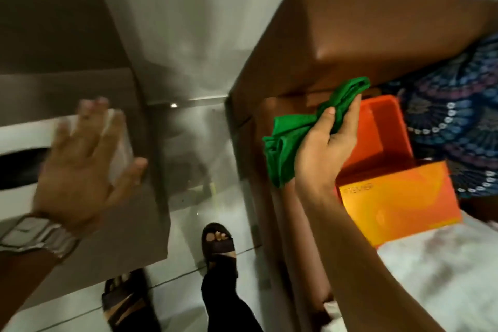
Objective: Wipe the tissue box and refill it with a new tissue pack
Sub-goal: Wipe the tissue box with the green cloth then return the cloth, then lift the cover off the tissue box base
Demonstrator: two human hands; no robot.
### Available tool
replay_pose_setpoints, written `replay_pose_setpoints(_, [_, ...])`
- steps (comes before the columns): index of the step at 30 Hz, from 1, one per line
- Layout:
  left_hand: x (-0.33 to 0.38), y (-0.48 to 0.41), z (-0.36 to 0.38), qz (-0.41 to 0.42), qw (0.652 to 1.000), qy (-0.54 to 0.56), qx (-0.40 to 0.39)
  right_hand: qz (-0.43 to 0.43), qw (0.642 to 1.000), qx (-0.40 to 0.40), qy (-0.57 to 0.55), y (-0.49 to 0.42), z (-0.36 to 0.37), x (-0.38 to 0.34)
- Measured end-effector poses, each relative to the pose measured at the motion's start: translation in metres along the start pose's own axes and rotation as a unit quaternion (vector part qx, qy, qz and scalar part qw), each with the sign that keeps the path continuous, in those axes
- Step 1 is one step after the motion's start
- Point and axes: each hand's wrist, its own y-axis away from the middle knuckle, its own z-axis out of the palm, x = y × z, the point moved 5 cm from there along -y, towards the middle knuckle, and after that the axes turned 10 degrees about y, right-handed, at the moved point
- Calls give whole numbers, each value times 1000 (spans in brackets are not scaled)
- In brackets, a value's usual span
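My right hand (327, 143) grips a bunched green cloth (293, 132) just left of an open orange tissue box (388, 127) on the bed. A yellow-orange tissue pack (398, 197) lies in front of that box. On the left, my left hand (80, 159), blurred and wearing a metal watch, has its fingers spread over the right end of a white cover with a dark oval opening (24, 137); its thumb sits under that end. The blur hides how firm the hold is.
A brown padded headboard or bed frame (336, 35) rises behind the orange box. A patterned blue fabric (458, 116) lies at the right, a white sheet (431, 264) below it. A grey-brown cabinet (151, 210) stands at the left. My sandalled feet (218, 245) stand on pale floor tiles.
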Motion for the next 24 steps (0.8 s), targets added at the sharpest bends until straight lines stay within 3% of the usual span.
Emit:
replay_pose_setpoints(5, [166,-45,56,125,982,63,-130,55,994,81,46,-81,-49,37])
replay_pose_setpoints(9, [231,-63,108,179,967,35,-178,147,980,71,115,-126,-49,77])
replay_pose_setpoints(17, [246,-63,150,176,952,-8,-252,246,920,-113,283,-128,-5,123])
replay_pose_setpoints(24, [256,-69,145,149,958,-12,-245,248,876,-166,378,-123,8,137])
